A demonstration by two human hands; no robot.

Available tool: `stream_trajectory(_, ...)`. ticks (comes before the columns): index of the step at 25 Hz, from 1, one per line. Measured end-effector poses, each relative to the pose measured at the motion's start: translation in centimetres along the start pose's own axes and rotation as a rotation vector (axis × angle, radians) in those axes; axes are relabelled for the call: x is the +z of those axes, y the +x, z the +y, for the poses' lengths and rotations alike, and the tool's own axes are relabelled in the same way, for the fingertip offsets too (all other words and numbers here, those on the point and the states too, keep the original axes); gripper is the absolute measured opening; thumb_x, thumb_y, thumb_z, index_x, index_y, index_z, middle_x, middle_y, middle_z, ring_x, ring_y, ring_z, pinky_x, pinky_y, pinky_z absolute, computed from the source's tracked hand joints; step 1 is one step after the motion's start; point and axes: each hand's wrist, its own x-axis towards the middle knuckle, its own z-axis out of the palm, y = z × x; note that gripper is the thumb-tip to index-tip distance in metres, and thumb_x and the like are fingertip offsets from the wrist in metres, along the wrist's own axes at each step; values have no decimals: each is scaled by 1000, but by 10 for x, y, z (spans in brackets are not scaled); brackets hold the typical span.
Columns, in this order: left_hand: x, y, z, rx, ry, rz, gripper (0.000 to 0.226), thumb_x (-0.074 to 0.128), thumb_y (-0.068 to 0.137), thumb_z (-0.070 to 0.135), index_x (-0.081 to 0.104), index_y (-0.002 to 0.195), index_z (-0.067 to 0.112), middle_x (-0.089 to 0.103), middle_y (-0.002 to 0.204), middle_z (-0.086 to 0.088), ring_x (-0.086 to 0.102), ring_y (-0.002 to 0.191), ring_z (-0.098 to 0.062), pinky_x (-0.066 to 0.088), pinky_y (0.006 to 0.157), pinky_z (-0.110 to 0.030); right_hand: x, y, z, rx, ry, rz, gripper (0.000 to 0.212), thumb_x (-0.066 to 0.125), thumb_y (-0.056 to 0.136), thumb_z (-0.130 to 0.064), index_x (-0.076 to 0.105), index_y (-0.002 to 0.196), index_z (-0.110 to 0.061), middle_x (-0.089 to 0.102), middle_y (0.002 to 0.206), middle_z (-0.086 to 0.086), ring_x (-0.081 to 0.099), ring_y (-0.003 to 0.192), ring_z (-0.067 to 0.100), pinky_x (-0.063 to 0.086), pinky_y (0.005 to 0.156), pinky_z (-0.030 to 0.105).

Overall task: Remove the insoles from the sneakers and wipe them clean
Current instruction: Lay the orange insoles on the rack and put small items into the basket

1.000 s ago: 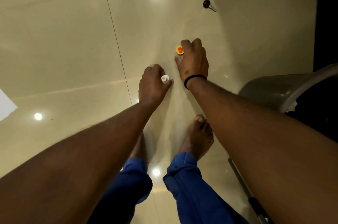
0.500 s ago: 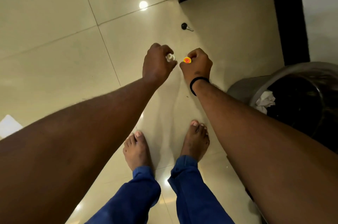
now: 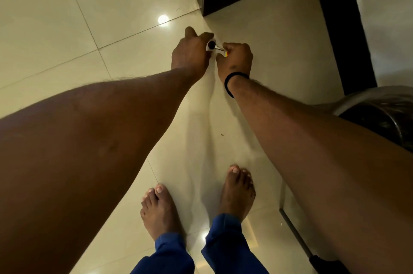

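I see my two hands: left hand [image 3: 190, 54], right hand [image 3: 237, 60]. Two bare feet [image 3: 161, 211]. One black wristband [image 3: 232, 83]. One bin [image 3: 380, 115], right side.

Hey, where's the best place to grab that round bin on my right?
Probably the top rim of the bin, fingers hooked over it from above on the side nearest you: it stands upright with its mouth open, and no handle shows.

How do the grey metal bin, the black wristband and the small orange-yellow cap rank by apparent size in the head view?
1. Grey metal bin, largest though cut by the frame edge.
2. Black wristband.
3. Small orange-yellow cap, mostly hidden in the right hand.
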Motion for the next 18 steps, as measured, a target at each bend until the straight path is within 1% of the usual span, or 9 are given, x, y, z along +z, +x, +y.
stream_trajectory(2, 5, 4, -7, 57, 62, -6, 34, 61, 95, 25, 61, 129, 29, 50, 122, -9, 60, 99, -28, 43, 69, -34, 12, 5, 6, -40, -70, 0, 40, 71, 87, -16, 64, 126, -11, 62, 126, 5, 63, 111, 19, 49, 94, 21)
stream_trajectory(4, 7, 7, -12, 73, 82, 18, 29, 63, 94, 24, 65, 123, 26, 51, 119, -8, 59, 97, -28, 42, 68, -34, 18, 6, 7, -68, -109, 16, 36, 70, 88, -13, 66, 124, -11, 63, 121, 7, 64, 107, 20, 51, 92, 24)
stream_trajectory(7, 11, 6, -12, 100, 85, 59, 23, 61, 94, 24, 67, 116, 22, 53, 118, -9, 60, 94, -28, 47, 68, -35, 18, 4, 5, -134, -253, 40, 29, 65, 91, -8, 69, 119, -14, 62, 117, 6, 65, 99, 21, 53, 87, 25)
stream_trajectory(10, 12, 12, -12, 62, 75, 60, 20, 63, 93, 20, 67, 111, 17, 57, 116, -10, 62, 94, -29, 53, 73, -38, 15, -1, 0, -205, -385, 32, 18, 63, 93, -11, 71, 108, -14, 60, 113, 6, 64, 90, 20, 53, 81, 24)
stream_trajectory(13, 5, 19, -4, 26, 130, -73, 23, 68, 90, 23, 67, 111, 15, 61, 114, -11, 62, 97, -31, 47, 72, -37, 11, -5, -2, -146, -367, 20, 15, 63, 91, -9, 73, 102, -14, 65, 109, 7, 66, 90, 22, 55, 81, 28)
stream_trajectory(15, -3, 9, 1, 46, 175, -155, 21, 68, 90, 23, 66, 109, 14, 62, 113, -11, 63, 97, -32, 44, 70, -36, 4, -23, -4, -72, -327, -24, 18, 62, 91, -8, 74, 103, -14, 68, 109, 6, 66, 95, 22, 53, 82, 25)
stream_trajectory(17, -20, -17, 4, 1, 87, -144, 13, 69, 89, 20, 67, 101, 15, 62, 109, -7, 63, 94, -29, 47, 70, -35, -10, -56, -16, -2, -179, -51, 21, 63, 90, -10, 74, 108, -13, 70, 112, 5, 66, 102, 21, 49, 83, 20)
stream_trajectory(18, -31, -35, 6, -52, 14, -120, 7, 69, 88, 17, 67, 95, 16, 63, 106, -4, 63, 91, -26, 48, 70, -35, -23, -75, -26, 39, -74, -55, 23, 65, 89, -12, 73, 110, -12, 70, 114, 4, 65, 105, 19, 49, 87, 21)
